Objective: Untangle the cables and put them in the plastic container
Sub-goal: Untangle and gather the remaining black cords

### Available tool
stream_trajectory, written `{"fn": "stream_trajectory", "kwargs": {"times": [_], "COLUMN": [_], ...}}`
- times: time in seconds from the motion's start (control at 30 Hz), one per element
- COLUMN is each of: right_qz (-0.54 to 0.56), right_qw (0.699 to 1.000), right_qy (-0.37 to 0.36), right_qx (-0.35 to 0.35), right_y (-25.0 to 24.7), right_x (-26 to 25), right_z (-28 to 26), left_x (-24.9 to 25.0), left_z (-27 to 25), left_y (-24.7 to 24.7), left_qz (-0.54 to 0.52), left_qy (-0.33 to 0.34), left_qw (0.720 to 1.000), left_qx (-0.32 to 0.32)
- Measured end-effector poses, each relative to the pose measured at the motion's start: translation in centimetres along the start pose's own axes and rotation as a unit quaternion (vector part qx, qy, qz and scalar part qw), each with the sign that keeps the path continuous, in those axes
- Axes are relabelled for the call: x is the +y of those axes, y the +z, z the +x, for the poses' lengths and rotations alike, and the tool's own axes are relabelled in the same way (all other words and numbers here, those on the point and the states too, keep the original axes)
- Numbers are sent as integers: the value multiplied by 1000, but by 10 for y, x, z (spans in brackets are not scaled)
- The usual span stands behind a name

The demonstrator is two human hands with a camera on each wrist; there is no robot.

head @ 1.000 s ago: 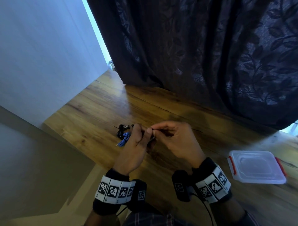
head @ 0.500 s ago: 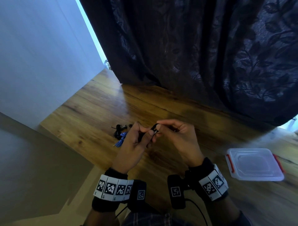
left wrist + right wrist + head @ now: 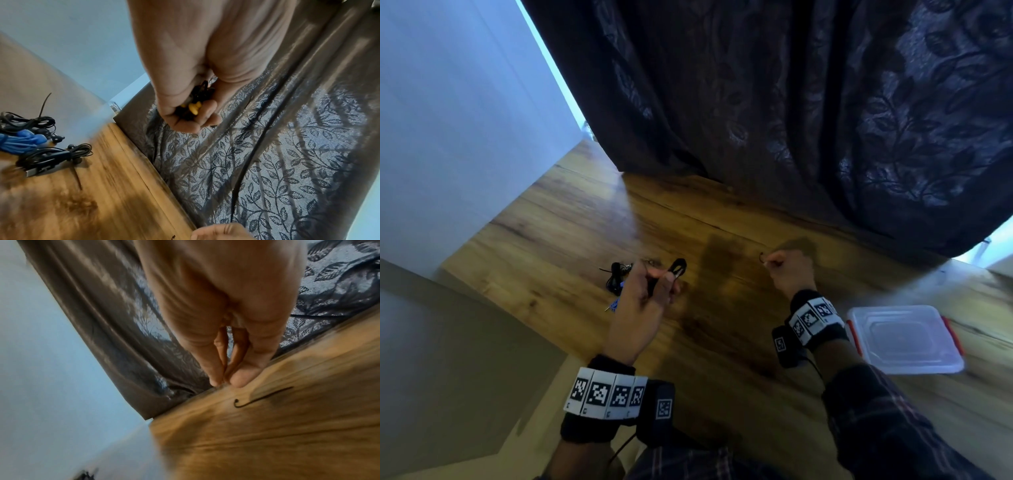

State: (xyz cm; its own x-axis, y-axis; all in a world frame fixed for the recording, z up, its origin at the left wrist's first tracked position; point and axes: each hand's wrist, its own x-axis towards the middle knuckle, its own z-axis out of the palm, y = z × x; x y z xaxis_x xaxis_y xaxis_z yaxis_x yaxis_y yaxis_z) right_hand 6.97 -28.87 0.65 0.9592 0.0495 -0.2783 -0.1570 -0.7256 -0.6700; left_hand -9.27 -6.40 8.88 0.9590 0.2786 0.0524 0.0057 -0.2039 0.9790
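My left hand (image 3: 654, 284) grips a small coiled black cable (image 3: 677, 266); its loop sticks out past my fingers. In the left wrist view the cable bundle (image 3: 194, 105) shows yellow parts inside my curled fingers. My right hand (image 3: 786, 270) hovers to the right, low over the table, its fingertips (image 3: 236, 379) pressed together with nothing seen between them. A short black twist tie (image 3: 259, 397) lies just beyond them, apart from the fingers. The clear plastic container (image 3: 904, 342) with red latches sits at the right, lid on.
More cables lie left of my left hand: black bundles (image 3: 616, 275), a blue cable (image 3: 20, 141) and a black cable with a USB plug (image 3: 51, 160). A dark patterned curtain (image 3: 791, 120) hangs along the wooden table's (image 3: 722, 342) far edge. A pale wall stands at left.
My hands were together on the black cable; now they are apart. The right hand has swung right with the twist tie off the bundle. The left still holds the cable.
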Motion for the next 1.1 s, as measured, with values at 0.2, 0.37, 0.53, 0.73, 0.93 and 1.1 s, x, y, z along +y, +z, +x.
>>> {"fn": "stream_trajectory", "kwargs": {"times": [0.2, 0.37, 0.53, 0.73, 0.93, 1.1], "right_qz": [-166, -210, -257, -84, 201, 361], "right_qw": [986, 978, 965, 994, 973, 918], "right_qy": [-17, -13, -50, -63, -108, -136], "right_qx": [-5, -1, -5, -30, -41, -90], "right_y": [18, 26, 23, 16, -2, -5], "right_x": [6, 11, 8, -8, -56, -80], "right_z": [29, 34, 34, 9, -58, -108], "left_x": [-23, -29, -26, -17, -4, 18], "left_z": [8, 7, 7, 5, 1, -3], "left_y": [-13, -19, -17, -14, -6, 4], "left_qz": [-42, -47, -43, -55, -70, -98], "left_qy": [-88, -115, -114, -97, -85, -57], "left_qw": [993, 988, 989, 991, 993, 993], "left_qx": [64, 86, 82, 77, 50, 41]}}
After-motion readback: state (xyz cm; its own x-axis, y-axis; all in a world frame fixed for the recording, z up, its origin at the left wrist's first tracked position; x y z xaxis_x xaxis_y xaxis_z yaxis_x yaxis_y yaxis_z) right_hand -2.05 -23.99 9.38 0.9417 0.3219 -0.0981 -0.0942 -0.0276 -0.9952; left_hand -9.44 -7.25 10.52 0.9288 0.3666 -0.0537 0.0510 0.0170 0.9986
